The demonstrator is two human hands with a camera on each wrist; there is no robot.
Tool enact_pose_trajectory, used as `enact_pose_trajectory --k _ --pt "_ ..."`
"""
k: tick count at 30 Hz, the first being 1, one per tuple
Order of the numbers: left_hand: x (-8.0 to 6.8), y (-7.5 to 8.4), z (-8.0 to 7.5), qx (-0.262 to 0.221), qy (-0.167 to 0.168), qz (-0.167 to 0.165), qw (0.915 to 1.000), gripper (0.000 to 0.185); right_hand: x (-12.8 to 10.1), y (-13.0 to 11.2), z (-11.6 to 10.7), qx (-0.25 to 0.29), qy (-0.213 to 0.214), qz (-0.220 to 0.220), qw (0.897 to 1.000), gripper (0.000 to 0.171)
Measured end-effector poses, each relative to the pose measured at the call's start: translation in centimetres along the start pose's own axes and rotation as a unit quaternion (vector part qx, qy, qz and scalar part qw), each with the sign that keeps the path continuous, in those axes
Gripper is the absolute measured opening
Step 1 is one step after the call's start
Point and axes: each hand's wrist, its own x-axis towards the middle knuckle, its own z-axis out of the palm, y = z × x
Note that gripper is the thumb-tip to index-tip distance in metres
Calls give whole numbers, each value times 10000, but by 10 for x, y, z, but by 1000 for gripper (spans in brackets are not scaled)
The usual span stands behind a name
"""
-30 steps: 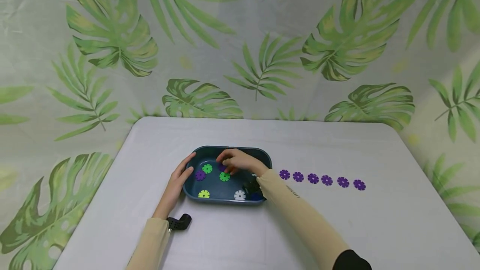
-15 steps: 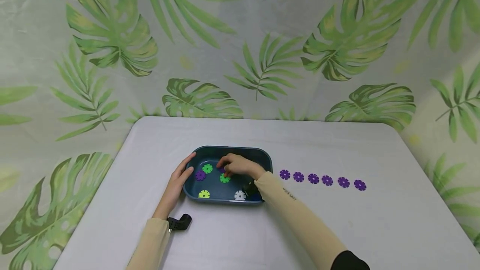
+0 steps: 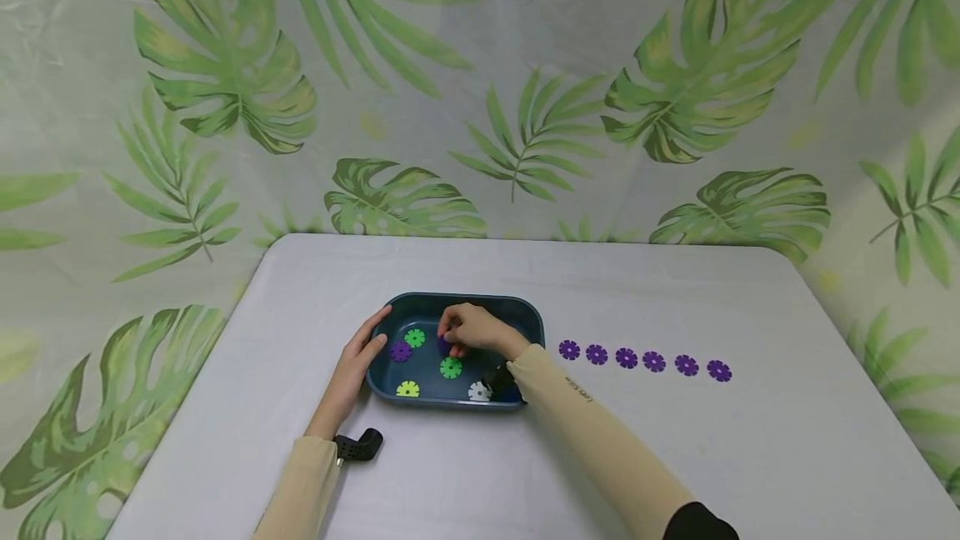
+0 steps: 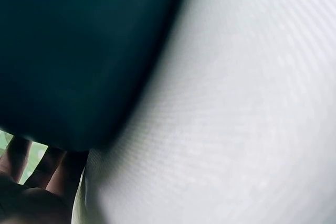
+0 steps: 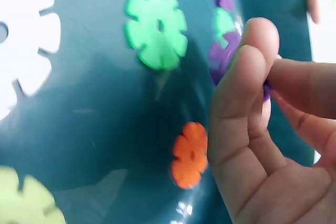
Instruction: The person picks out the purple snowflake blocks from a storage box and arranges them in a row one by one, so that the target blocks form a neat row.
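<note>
My left hand (image 3: pixel 348 365) holds the left end of a dark teal tray (image 3: pixel 450 403), thumb at the rim. In the left wrist view its fingers (image 4: pixel 44 171) lie along the outside, partly hidden by the tray wall (image 4: pixel 79 51). Inside the tray, my right hand (image 3: pixel 476 330) pinches a purple notched plastic disc (image 5: pixel 223 59) between thumb and fingers, which cover part of it. Near this hand lie a green disc (image 3: pixel 451 368), a white disc (image 3: pixel 479 391) and an orange disc (image 5: pixel 190 155). Further left are another purple disc (image 3: pixel 401 351), a green one and a yellow-green disc (image 3: pixel 407 388).
On the white table (image 3: pixel 637 448), a row of several purple discs (image 3: pixel 626 357) runs rightward from the tray. A leaf-patterned cloth (image 3: pixel 525 23) hangs behind the table. Black camera mounts (image 3: pixel 360 444) sit on both wrists.
My right fingers have closed on the purple disc and lifted it a little. The green disc beside it has shifted slightly toward the near side. My left hand has stayed put.
</note>
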Motion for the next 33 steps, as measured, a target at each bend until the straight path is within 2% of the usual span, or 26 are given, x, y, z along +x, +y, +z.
enact_pose_trajectory --k 4,9,15,20,25,33 --pt "3 -13 -1 28 67 38 10000 44 -7 2 -15 208 -81 -225 9995 10" --pt "4 -16 0 58 84 39 9999 44 -26 6 -39 650 -161 -542 9963 17" --pt "3 -16 0 69 71 2 10000 44 -57 30 -79 903 373 -484 9940 17" --pt "4 -16 0 56 37 48 10000 44 -94 64 -114 1113 920 -286 9891 21" --pt "5 -16 -1 83 55 11 9999 45 -140 109 -148 1271 1326 -144 9829 28" --pt "5 -17 -1 104 81 2 9999 44 -219 174 -184 1311 1998 255 9707 31"
